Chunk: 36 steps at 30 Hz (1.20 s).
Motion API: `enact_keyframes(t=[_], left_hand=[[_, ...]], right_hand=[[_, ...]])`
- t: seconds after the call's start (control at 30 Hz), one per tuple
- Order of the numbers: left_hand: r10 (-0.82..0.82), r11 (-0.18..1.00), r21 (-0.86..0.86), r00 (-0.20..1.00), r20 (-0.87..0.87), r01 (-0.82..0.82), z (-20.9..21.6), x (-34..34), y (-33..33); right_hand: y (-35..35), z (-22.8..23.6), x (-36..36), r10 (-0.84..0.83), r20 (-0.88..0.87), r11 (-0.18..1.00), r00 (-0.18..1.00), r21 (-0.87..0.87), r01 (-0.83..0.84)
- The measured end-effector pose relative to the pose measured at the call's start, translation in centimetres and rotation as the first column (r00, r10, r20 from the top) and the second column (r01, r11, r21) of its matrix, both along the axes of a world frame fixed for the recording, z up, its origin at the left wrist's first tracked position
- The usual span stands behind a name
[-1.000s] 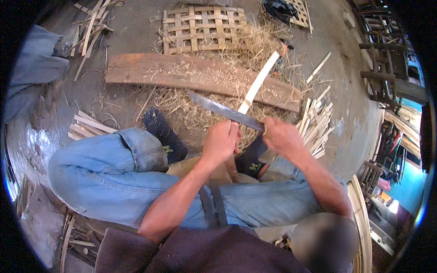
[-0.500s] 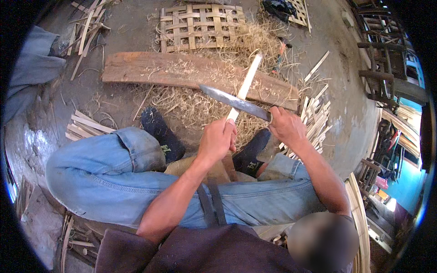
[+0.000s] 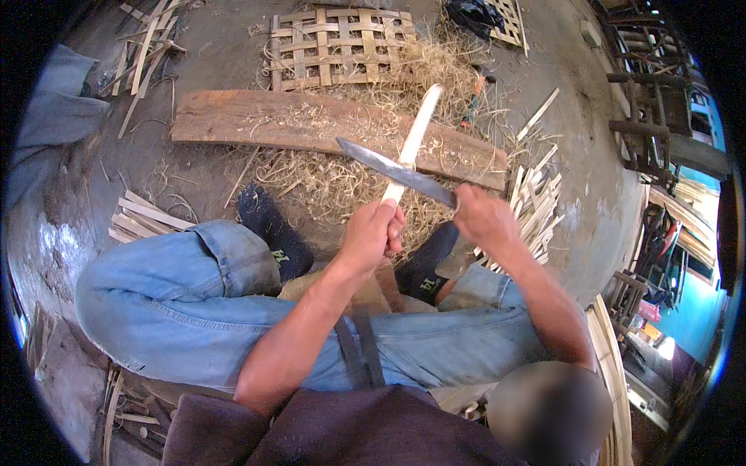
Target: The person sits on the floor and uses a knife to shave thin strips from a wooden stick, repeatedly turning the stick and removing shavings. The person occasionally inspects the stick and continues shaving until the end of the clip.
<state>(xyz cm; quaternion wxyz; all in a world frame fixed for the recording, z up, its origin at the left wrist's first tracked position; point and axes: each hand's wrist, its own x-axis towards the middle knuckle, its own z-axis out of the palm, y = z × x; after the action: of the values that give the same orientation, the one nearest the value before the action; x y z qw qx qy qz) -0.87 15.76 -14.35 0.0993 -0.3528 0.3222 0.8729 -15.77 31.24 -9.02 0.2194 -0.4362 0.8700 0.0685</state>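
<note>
My left hand (image 3: 371,239) is closed round the near end of a pale bamboo strip (image 3: 420,130), which slants up and away to the right. In my right hand (image 3: 488,221) is a large knife (image 3: 400,172), its handle hidden by the fingers. The broad grey blade points to the left and lies across the strip, a little beyond my left hand. Beneath both of them is a long brown wooden plank (image 3: 249,116) with shavings scattered on it.
Curly shavings (image 3: 326,186) cover the ground around the plank. A woven bamboo lattice (image 3: 342,46) lies beyond it. Bundles of cut strips rest at right (image 3: 536,198) and left (image 3: 144,217). Another person's clothed leg (image 3: 58,124) shows at far left.
My right hand and the knife have shifted slightly left. The strip's far end has moved a little left and away, and now looks slightly bent. My left hand keeps its hold.
</note>
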Motion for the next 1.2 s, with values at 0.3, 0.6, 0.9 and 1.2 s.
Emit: enact_keyframes(t=[0.3, 0.6, 0.9, 1.2], left_hand=[[-0.004, 0.994, 0.107, 0.998, -0.055, 0.009, 0.2, 0.7, -0.1], [-0.002, 0.995, 0.097, 0.999, -0.035, 0.005, 0.6, 0.5, 0.0], [-0.026, 0.996, -0.089, 0.999, -0.045, 0.022, 0.8, -0.2, 0.4], [-0.36, 0.915, -0.237, 0.926, -0.112, 0.327, 3.4, 0.6, 0.8]], right_hand=[[1.2, 1.7, -1.7, 0.093, -0.067, 0.994, 0.993, -0.048, -0.096], [0.6, 0.5, -1.2, 0.083, -0.079, 0.996, 0.993, 0.046, -0.079], [0.7, -0.2, -0.2, -0.139, 0.172, 0.957, 0.975, -0.231, 0.177], [-2.8, -0.1, 0.6, -0.457, 0.821, 0.23, 0.341, -0.262, 0.937]])
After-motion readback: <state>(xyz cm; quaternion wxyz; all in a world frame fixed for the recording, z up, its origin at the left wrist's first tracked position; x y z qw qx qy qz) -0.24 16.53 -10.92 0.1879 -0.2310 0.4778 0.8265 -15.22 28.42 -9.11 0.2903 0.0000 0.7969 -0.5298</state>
